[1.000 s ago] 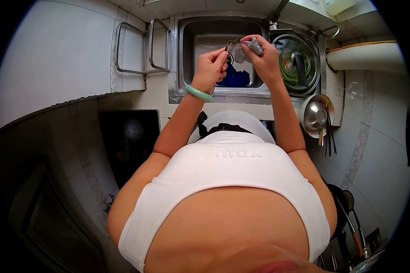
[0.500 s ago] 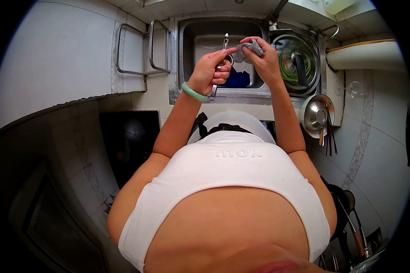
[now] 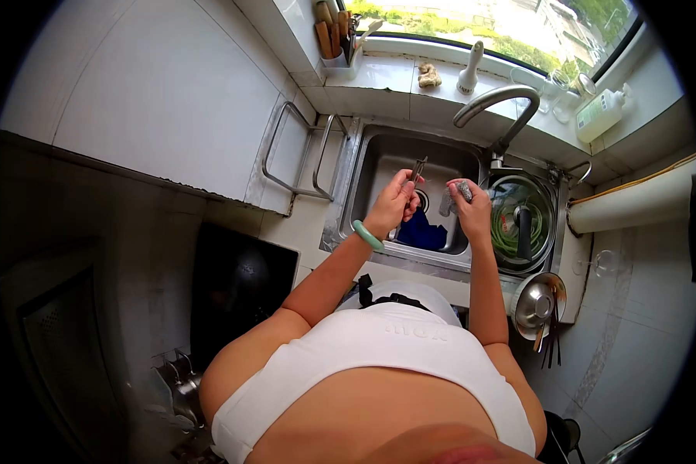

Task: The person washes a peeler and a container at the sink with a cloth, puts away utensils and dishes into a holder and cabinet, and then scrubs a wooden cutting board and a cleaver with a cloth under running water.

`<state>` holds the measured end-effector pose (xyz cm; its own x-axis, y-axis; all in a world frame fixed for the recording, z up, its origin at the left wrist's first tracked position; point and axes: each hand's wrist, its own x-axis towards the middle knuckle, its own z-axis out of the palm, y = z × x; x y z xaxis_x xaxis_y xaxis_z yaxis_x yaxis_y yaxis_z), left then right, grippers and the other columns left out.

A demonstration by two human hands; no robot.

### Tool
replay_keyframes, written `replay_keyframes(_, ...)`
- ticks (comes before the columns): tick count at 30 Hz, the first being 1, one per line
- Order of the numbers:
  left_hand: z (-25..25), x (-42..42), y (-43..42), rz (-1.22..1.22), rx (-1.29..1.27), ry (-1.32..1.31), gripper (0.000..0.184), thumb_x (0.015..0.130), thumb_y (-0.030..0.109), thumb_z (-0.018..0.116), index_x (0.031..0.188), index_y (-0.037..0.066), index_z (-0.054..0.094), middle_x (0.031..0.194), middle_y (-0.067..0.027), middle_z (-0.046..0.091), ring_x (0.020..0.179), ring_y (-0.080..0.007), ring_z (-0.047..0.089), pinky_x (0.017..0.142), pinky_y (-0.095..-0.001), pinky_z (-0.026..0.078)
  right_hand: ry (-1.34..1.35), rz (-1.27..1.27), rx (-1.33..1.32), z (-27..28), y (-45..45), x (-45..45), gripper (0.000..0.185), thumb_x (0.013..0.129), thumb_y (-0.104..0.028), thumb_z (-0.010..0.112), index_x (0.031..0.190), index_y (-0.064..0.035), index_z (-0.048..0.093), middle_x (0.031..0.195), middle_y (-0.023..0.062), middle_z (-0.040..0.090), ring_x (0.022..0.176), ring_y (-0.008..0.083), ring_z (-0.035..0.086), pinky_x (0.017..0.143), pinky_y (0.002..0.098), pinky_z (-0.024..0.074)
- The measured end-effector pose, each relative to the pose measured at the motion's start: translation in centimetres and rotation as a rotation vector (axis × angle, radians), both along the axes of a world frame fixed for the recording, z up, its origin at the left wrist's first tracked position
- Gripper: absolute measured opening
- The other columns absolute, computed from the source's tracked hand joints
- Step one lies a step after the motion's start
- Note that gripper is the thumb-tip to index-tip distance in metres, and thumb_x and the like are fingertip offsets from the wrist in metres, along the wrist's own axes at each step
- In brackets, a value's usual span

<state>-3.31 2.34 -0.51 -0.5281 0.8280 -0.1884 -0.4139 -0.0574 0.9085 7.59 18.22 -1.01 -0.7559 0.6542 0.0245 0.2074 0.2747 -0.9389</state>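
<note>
Over the sink (image 3: 379, 143), my left hand (image 3: 393, 206), with a green bangle on its wrist, is closed around a slim metal peeler (image 3: 418, 168). The slotted end points up and away from me; the fingers cover much of the handle. My right hand (image 3: 475, 213) pinches a crumpled grey mesh cloth (image 3: 448, 203), which hangs beside its fingers, apart from the peeler. A dark blue cloth (image 3: 423, 232) lies in the basin below and between both hands, near the drain.
A curved faucet (image 3: 518, 94) rises behind the sink. At right stand a glass-lidded bowl (image 3: 506, 247) with green stalks and a metal bowl (image 3: 535, 304) with chopsticks. A metal rack (image 3: 317, 166) is at left. The sill holds a knife holder (image 3: 340, 66) and a soap bottle (image 3: 602, 114).
My view has tilted up, bringing the windowsill and faucet into sight. My hands have moved apart; the right hand with the mesh cloth has come away from the left hand and the peeler.
</note>
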Motion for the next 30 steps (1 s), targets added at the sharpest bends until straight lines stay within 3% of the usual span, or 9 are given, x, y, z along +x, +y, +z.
replay_keyframes(2,0.7,-2.1,-0.1,0.074,0.016,0.117,0.018,0.1,0.022,0.04,0.104,0.007,0.049,0.074,-0.0002,0.054,0.072,-0.0072,0.051,0.068,-0.0204,0.043,-0.009,0.054,-0.051,-1.3,0.0,0.4,0.018,0.087,-0.02,0.063,0.09,-0.003,0.066,0.066,0.0012,0.057,0.062,0.0083,0.05,0.057,0.0252,0.0409)
replay_keyframes(7,3.7,-12.4,2.3,0.431,0.102,0.494,0.011,0.096,0.008,0.046,0.101,0.003,0.053,0.101,-0.0106,0.066,0.092,-0.0131,0.059,0.086,-0.0249,0.042,-0.033,0.168,-0.076,-3.4,-0.9,1.0,0.019,0.085,-0.02,0.065,0.09,-0.0024,0.066,0.067,0.0061,0.06,0.062,0.0103,0.051,0.059,0.0266,0.0428)
replay_keyframes(9,5.2,-18.5,3.7,0.543,0.198,0.568,0.01,0.095,0.007,0.048,0.1,0.001,0.054,0.098,-0.0111,0.067,0.087,-0.0109,0.058,0.085,-0.0248,0.042,-0.058,0.183,-0.066,-3.2,-1.2,1.3,0.018,0.085,-0.02,0.064,0.091,-0.0026,0.066,0.067,0.0065,0.061,0.063,0.0107,0.053,0.06,0.027,0.0435)
replay_keyframes(11,6.6,-24.3,4.4,0.656,0.026,0.604,0.007,0.09,0.002,0.054,0.096,-0.002,0.056,0.087,-0.008,0.069,0.075,-0.0124,0.065,0.067,-0.0229,0.05,-0.079,0.198,-0.05,-3.2,-1.5,1.5,0.018,0.085,-0.02,0.064,0.091,-0.003,0.067,0.068,0.0074,0.062,0.064,0.0116,0.055,0.061,0.0277,0.0451)
replay_keyframes(15,6.2,-33.5,6.2,0.933,-0.116,0.988,0.01,0.08,0.009,0.068,0.087,0.001,0.066,0.078,-0.0067,0.07,0.072,-0.0129,0.067,0.066,-0.0242,0.051,-0.11,0.18,-0.07,-3.9,-1.3,2.0,0.017,0.085,-0.019,0.064,0.091,-0.0031,0.066,0.068,0.0087,0.062,0.062,0.012,0.055,0.061,0.028,0.0453)
replay_keyframes(18,6.7,-34.1,6.5,0.969,-0.25,1.124,0.011,0.078,0.004,0.07,0.086,-0.002,0.067,0.079,-0.0064,0.07,0.07,-0.0126,0.066,0.065,-0.0244,0.053,-0.106,0.14,-0.059,-5.0,-1.0,3.0,0.017,0.084,-0.019,0.065,0.09,-0.003,0.066,0.067,0.0089,0.061,0.061,0.0123,0.053,0.06,0.0282,0.0448)
replay_keyframes(24,5.8,-34.3,6.9,1.02,-0.385,1.251,0.013,0.075,0.009,0.072,0.086,0.003,0.069,0.078,-0.0091,0.07,0.07,-0.0171,0.068,0.067,-0.0278,0.053,-0.199,0.065,-0.104,-4.8,-0.2,4.9,0.016,0.084,-0.017,0.065,0.089,-0.0023,0.066,0.065,0.0087,0.059,0.059,0.0128,0.049,0.059,0.0286,0.0437)
replay_keyframes(28,4.3,-35.7,6.5,0.89,-0.655,1.309,0.016,0.076,0.018,0.071,0.087,0.006,0.071,0.081,-0.0117,0.069,0.072,-0.0241,0.067,0.072,-0.0354,0.052,-0.226,0.025,-0.097,-5.5,-0.3,5.2,0.016,0.084,-0.017,0.065,0.09,-0.0014,0.065,0.066,0.0079,0.059,0.061,0.0125,0.051,0.059,0.0278,0.0436)
replay_keyframes(30,4.4,-35.1,6.3,0.847,-0.91,1.426,0.02,0.076,0.023,0.071,0.089,0.008,0.072,0.084,-0.0137,0.069,0.077,-0.0283,0.067,0.074,-0.0384,0.052,-0.201,0.023,-0.1,-5.8,-0.4,5.0,0.016,0.084,-0.017,0.064,0.091,-0.0017,0.065,0.067,0.0075,0.059,0.061,0.0124,0.052,0.059,0.0275,0.0438)
